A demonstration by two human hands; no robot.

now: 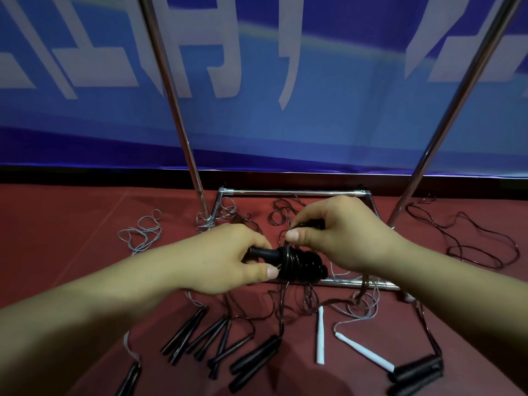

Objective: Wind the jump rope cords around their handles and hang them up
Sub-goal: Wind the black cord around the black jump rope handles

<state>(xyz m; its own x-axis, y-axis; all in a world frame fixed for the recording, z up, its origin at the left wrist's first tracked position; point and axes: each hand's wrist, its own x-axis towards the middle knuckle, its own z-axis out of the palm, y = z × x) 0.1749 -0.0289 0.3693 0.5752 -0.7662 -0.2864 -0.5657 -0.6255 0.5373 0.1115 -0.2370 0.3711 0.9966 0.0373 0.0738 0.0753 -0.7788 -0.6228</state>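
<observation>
My left hand [228, 258] grips a pair of black handles [264, 254]; my right hand [328, 230] pinches the thin dark cord [298, 260], partly coiled round them in glossy ridges. Below on the red floor [71, 224], several matte black and white-handled ropes [320, 335] lie loose, none visibly hung on the chrome rack [291, 192].
</observation>
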